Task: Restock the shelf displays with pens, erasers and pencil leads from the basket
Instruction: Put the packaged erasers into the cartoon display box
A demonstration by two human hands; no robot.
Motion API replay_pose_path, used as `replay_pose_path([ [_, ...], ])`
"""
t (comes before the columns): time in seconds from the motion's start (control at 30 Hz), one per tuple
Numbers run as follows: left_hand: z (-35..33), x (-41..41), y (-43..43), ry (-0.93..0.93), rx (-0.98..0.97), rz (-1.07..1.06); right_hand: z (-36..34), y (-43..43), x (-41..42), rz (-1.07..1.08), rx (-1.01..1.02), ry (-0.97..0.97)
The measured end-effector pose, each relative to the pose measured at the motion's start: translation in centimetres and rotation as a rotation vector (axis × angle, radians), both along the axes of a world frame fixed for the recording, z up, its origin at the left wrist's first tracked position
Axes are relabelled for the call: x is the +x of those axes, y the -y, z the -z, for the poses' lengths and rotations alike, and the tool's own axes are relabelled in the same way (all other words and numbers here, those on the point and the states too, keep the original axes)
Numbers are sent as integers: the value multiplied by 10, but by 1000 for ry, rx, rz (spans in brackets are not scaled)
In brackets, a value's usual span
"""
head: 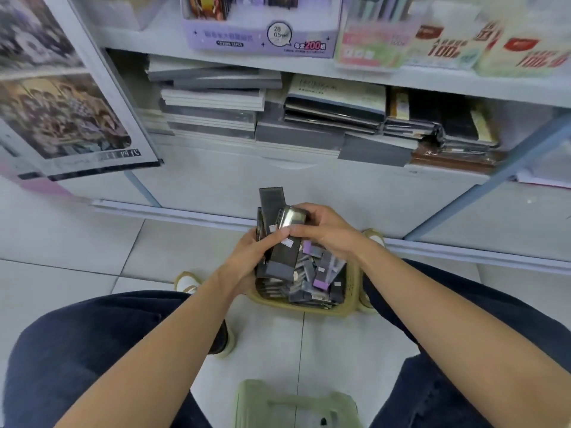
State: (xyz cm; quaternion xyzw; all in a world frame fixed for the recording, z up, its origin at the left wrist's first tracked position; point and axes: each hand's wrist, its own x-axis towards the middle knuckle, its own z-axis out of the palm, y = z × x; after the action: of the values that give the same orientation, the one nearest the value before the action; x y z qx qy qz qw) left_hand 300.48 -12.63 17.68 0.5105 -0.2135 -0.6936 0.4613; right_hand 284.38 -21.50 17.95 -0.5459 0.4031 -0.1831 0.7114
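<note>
Several long, flat dark packs [279, 257] are standing upright in the left hand [244, 261], which is curling round their lower half just above the basket [353, 285] on the floor between the person's feet. The right hand [327, 233] is pinching a glossy-wrapped pack [290, 218] at the top of that bundle, its thumb lying across the near face and its fingers hooking over the far edge. More packs, mostly dark and a few with purple ends, are lying heaped in the basket.

These packs are looking light and fairly stiff. Their shiny film is probably making them slide against one another, so a bundle is likely to fan out. Gripping across the narrow sides near the middle, with a thumb pressing the flat face, seems safest. If they are holding leads, bending them is risking breakage.

Printing on the packs is blurring out, so whether they are leads, pens or erasers cannot be told. Fingers are hiding how many are in the bundle. On the far shelf, the purple display box [262, 38] marked 2B 0.5 is being cut off at the top, so its fill is unknown.
</note>
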Motion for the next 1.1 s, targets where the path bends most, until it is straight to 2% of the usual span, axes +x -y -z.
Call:
replay_pose_path([
  [0.13, -32, -2, -4, -4, -45, 18, -35, -6, 0, 133, -125, -3],
  [0.37, -81, -8, -8, 63, -166, -106, -89, -14, 0, 127, -234, 109],
  [0.53, -110, -9, -11, 135, -193, -123, -119, -14, -3, 203, -347, 71],
  [0.63, -121, -8, -13, 167, -187, -96, -134, -11, -8, 306, -325, 105],
  [0.77, -132, -10, -13, 198, -206, -63, -146, -16, -11, 258, -406, 103],
  [0.97, -147, -9, -10, 215, -235, -156, -154, -27, -16, 142, -380, 159],
  [1.1, -153, -8, -9, 238, -252, -245, -157, -32, -9, 224, -321, 223],
])
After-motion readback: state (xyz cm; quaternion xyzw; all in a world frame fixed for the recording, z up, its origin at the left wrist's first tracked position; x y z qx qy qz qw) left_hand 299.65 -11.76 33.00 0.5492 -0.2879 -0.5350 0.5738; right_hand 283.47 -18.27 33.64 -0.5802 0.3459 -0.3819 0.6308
